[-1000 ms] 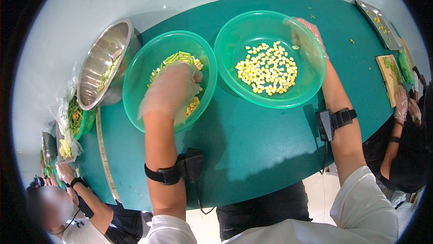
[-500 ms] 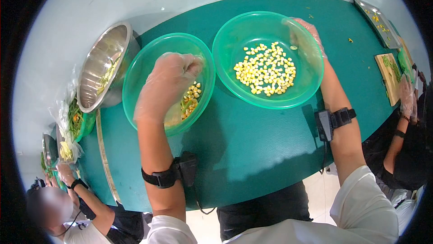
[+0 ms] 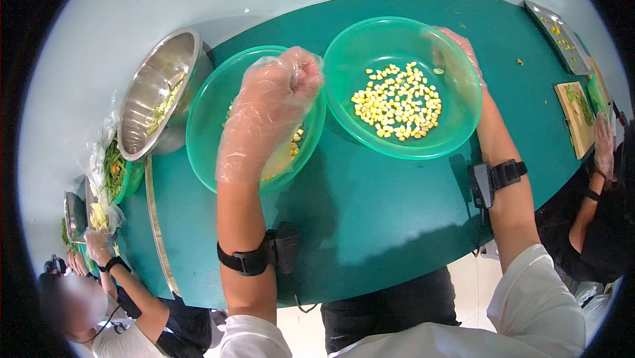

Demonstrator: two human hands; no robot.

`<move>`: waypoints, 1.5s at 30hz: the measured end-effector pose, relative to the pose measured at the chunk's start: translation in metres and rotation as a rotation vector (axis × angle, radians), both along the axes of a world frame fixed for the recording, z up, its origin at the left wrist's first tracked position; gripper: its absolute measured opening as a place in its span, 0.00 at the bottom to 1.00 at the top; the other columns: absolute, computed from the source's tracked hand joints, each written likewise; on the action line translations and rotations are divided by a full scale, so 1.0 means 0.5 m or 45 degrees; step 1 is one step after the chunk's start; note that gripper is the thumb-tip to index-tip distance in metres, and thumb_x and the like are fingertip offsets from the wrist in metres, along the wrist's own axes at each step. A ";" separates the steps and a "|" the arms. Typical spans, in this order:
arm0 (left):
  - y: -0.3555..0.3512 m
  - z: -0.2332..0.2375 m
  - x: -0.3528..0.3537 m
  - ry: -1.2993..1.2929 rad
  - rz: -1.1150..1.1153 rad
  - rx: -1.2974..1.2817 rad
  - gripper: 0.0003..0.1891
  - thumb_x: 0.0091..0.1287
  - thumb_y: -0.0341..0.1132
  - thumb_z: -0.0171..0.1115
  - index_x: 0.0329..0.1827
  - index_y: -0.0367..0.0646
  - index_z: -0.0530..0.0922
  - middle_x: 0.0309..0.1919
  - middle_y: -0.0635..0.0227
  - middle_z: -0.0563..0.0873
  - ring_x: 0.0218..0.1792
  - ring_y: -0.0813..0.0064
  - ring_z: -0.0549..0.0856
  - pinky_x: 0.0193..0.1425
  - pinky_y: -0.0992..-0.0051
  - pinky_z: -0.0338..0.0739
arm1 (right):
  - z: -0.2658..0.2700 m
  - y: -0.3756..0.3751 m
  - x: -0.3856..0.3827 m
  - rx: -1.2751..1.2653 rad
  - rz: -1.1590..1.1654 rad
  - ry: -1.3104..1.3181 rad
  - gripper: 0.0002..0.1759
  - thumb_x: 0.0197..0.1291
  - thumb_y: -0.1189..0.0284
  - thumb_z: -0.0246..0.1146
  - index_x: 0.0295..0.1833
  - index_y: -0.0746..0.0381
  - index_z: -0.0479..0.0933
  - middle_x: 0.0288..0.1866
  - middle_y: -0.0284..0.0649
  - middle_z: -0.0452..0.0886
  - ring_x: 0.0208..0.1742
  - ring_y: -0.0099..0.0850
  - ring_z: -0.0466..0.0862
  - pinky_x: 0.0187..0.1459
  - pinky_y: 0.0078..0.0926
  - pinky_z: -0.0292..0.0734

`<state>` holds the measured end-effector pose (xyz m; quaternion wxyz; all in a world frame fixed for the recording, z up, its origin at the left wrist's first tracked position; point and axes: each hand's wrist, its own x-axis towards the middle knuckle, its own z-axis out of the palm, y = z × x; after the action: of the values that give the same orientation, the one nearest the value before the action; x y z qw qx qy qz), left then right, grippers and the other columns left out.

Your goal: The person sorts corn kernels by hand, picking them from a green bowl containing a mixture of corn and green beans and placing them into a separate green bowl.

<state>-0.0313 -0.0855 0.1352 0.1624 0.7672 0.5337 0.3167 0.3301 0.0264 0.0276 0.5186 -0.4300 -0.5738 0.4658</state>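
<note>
My left hand, in a clear plastic glove, is closed above the left green bowl, its fingertips over the bowl's right side near the other bowl. Whatever its curled fingers hold is hidden. Yellow kernels in the left bowl show partly around the hand. The right green bowl holds many loose corn kernels spread over its bottom. My gloved right hand grips this bowl's far right rim, with the fingers partly seen through the wall.
At left, a tilted metal bowl holds pale strips, beside bagged green vegetables and a person. At right are a metal tray with yellow bits, a cutting board with chopped greens, and another person's gloved hand.
My left hand has risen and moved right, from inside the left bowl toward the right bowl. My right hand keeps its grip. The whole view has shifted slightly.
</note>
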 end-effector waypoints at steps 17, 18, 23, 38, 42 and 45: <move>-0.008 0.012 -0.099 0.461 0.070 -0.324 0.26 0.65 0.43 0.75 0.62 0.37 0.84 0.54 0.48 0.90 0.54 0.51 0.89 0.62 0.60 0.81 | 0.010 -0.006 -0.008 -0.018 -0.026 0.013 0.13 0.76 0.65 0.63 0.55 0.59 0.88 0.33 0.24 0.79 0.34 0.16 0.74 0.37 0.17 0.70; -0.008 0.009 -0.114 0.521 0.109 -0.305 0.31 0.63 0.45 0.76 0.66 0.37 0.82 0.56 0.46 0.89 0.57 0.50 0.87 0.65 0.59 0.80 | 0.006 -0.003 -0.004 -0.009 -0.003 0.016 0.13 0.76 0.64 0.63 0.55 0.59 0.88 0.33 0.24 0.79 0.34 0.16 0.74 0.37 0.17 0.70; -0.010 0.009 -0.131 0.680 0.257 -0.520 0.54 0.52 0.55 0.83 0.81 0.39 0.70 0.67 0.40 0.83 0.71 0.48 0.81 0.75 0.58 0.74 | 0.002 -0.001 0.001 0.004 -0.004 -0.044 0.13 0.75 0.64 0.63 0.55 0.59 0.88 0.33 0.24 0.79 0.34 0.15 0.74 0.37 0.16 0.69; 0.003 -0.012 -0.065 0.627 -0.013 -0.833 0.43 0.56 0.46 0.79 0.77 0.49 0.73 0.66 0.46 0.84 0.69 0.50 0.82 0.73 0.60 0.77 | 0.005 -0.005 -0.007 -0.070 0.006 0.084 0.11 0.76 0.67 0.64 0.55 0.59 0.87 0.34 0.23 0.80 0.34 0.14 0.75 0.36 0.15 0.70; -0.001 -0.014 -0.074 0.526 -0.043 -0.780 0.32 0.60 0.41 0.75 0.69 0.46 0.80 0.56 0.49 0.89 0.59 0.55 0.87 0.64 0.61 0.80 | 0.009 -0.008 -0.009 -0.038 -0.023 0.022 0.11 0.75 0.67 0.65 0.55 0.59 0.87 0.34 0.23 0.79 0.35 0.13 0.75 0.36 0.14 0.70; 0.009 -0.012 -0.090 0.397 -0.037 -0.790 0.26 0.62 0.38 0.74 0.64 0.44 0.83 0.49 0.51 0.90 0.50 0.58 0.89 0.59 0.62 0.80 | 0.009 -0.008 -0.006 -0.042 -0.011 0.014 0.11 0.76 0.67 0.65 0.55 0.59 0.87 0.35 0.22 0.79 0.35 0.13 0.75 0.36 0.14 0.70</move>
<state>-0.0765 -0.0809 0.1293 0.3089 0.7279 0.6120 0.0159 0.3269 0.0223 0.0322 0.5168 -0.4384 -0.5611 0.4753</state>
